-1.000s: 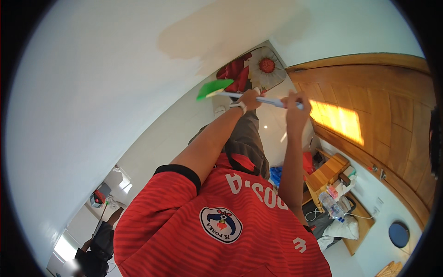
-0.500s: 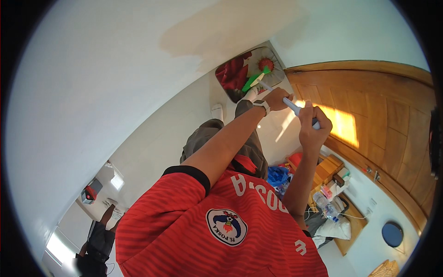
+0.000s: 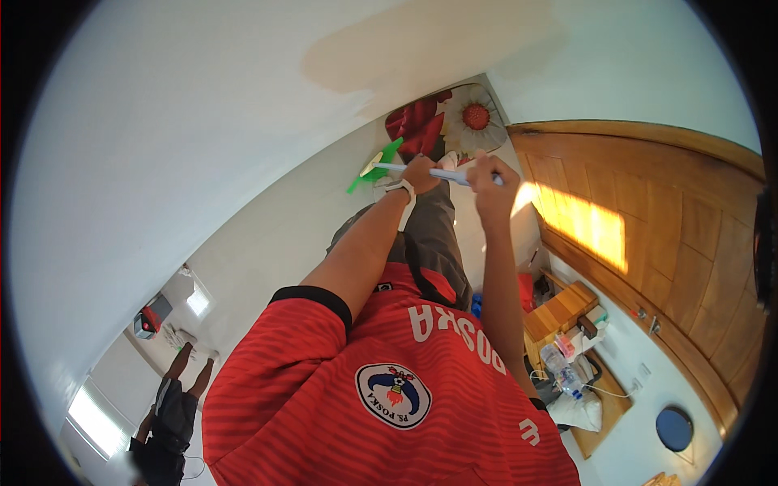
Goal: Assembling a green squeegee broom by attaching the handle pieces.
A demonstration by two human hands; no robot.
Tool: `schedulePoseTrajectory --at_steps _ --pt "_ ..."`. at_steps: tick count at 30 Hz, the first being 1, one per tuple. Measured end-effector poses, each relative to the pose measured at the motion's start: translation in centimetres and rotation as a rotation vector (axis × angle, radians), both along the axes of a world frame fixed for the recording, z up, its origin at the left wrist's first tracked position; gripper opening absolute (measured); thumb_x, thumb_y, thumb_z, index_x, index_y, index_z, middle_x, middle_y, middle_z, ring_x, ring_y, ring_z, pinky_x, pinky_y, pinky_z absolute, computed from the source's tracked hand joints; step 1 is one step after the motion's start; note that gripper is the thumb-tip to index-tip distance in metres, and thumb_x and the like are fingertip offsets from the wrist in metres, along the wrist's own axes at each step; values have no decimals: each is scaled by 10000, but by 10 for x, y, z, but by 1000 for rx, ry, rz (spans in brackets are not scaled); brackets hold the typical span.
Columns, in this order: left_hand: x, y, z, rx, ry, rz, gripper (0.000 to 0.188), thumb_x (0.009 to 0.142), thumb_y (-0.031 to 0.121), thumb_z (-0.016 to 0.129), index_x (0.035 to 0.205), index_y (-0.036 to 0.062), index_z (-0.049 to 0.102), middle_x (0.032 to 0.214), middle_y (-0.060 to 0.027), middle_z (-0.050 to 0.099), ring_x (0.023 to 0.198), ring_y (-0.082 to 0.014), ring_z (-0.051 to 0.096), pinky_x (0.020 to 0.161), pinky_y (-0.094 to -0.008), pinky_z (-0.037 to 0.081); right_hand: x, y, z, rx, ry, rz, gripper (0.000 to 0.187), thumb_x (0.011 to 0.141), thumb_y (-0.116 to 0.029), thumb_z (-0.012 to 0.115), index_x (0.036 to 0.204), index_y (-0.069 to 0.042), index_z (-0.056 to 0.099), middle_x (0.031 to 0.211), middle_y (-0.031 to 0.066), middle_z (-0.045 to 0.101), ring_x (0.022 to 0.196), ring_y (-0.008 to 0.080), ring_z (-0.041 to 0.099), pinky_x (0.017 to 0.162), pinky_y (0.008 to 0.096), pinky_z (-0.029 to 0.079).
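Observation:
A long-handled broom point(image 3: 395, 167) with a pale handle, cream cap and green bristles slants across in front of my legs. Its head point(image 3: 371, 166) is low over the tiled floor, left of the floral mat; whether the bristles touch the tiles I cannot tell. My left hand point(image 3: 421, 172), with a light watch at the wrist, wraps round the middle of the handle. Near the handle's upper end, my right hand point(image 3: 493, 180) is closed round it. My feet are partly hidden behind the broom and my hands.
The floral mat point(image 3: 476, 117) lies in the corner between the white wall point(image 3: 203, 146) and the wooden door point(image 3: 648, 194). At right, a low wooden table point(image 3: 559, 312) carries bottles and other items. Another person point(image 3: 174, 413) stands at far lower left.
The broom head has swung left, off the mat and over the tiles. Both hands have moved left with the handle, which now lies more level across the view.

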State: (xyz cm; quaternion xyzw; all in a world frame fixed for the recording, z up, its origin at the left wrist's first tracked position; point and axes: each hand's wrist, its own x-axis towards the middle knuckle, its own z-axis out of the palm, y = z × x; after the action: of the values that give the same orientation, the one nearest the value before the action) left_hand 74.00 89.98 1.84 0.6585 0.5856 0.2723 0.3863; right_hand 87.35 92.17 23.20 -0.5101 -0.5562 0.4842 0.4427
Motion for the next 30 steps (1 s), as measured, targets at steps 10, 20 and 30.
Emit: schedulePoseTrajectory --at_steps 10,20,30 --pt "32 60 59 183 -63 -2 330 947 309 533 774 82 700 693 -205 642 668 -422 633 653 -506 509 9 51 85 60 -123 -242 344 955 -181 680 666 -18 590 575 36 558 539 97 498 567 274 417" --pt "82 110 101 225 -442 -2 490 973 303 515 581 18 589 624 -230 591 605 -434 587 589 -507 451 -9 8 113 161 -400 -211 377 964 -130 639 637 -20 487 607 1 517 591 74 426 564 260 370" --pt "61 29 31 64 -228 11 438 945 257 561 579 18 589 591 -232 553 584 -438 576 573 -510 450 6 -5 63 -105 35 -281 429 979 -144 620 600 -62 436 558 25 519 527 80 453 509 263 375"
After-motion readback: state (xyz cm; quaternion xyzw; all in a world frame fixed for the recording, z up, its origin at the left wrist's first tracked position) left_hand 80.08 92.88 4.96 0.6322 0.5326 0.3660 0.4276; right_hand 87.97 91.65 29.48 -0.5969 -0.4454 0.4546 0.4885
